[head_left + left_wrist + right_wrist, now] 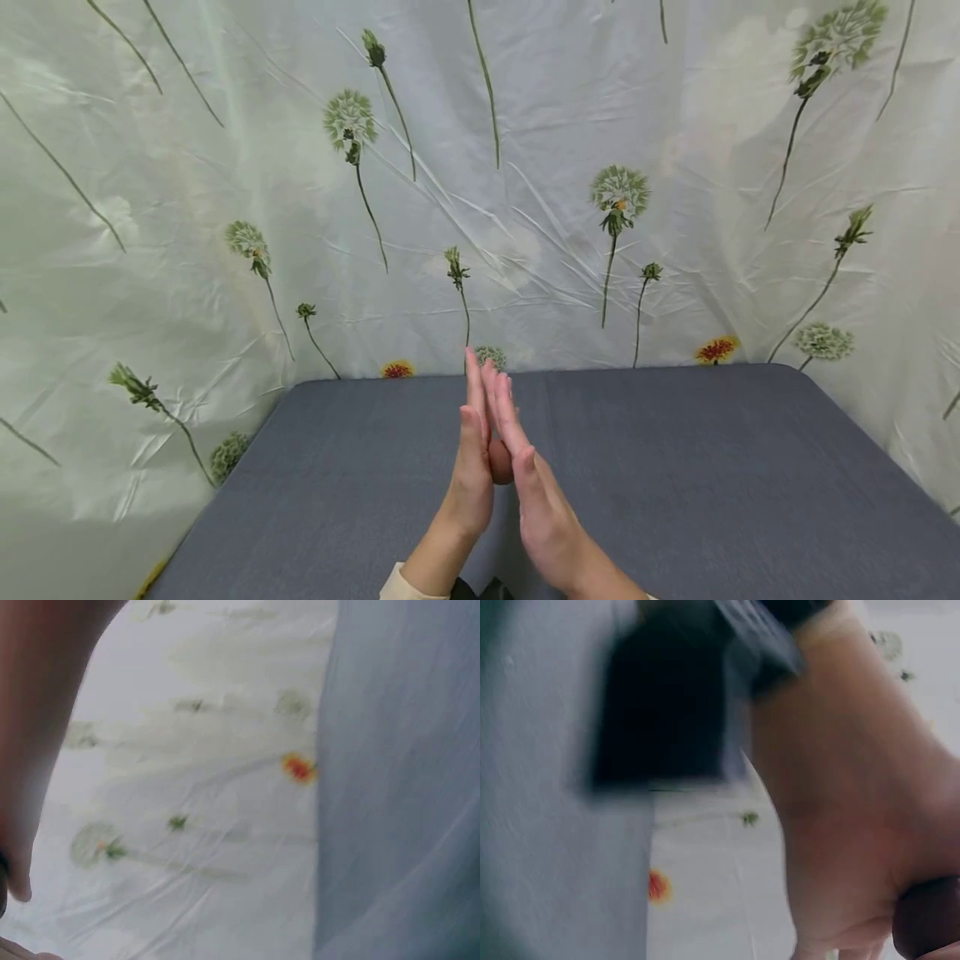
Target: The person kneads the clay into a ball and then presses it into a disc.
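Observation:
A small reddish-brown ball [500, 463] sits between the two palms. My left hand [472, 467] touches it from the left, fingers straight and pointing up and away. From the other side my right hand [536, 500] faces it, its fingers also straight, with the fingertips of both hands close together. The right wrist view shows the dark ball [928, 919] against a palm, partly cut off by the frame edge. Part of a hand and forearm [37, 735] fills the left side of the left wrist view.
Below the hands spreads a dark grey padded surface [697, 475]. Behind it hangs a pale curtain [540, 192] printed with dandelions and flowers. A blurred black block [667, 705] on a strap is close to the right wrist camera.

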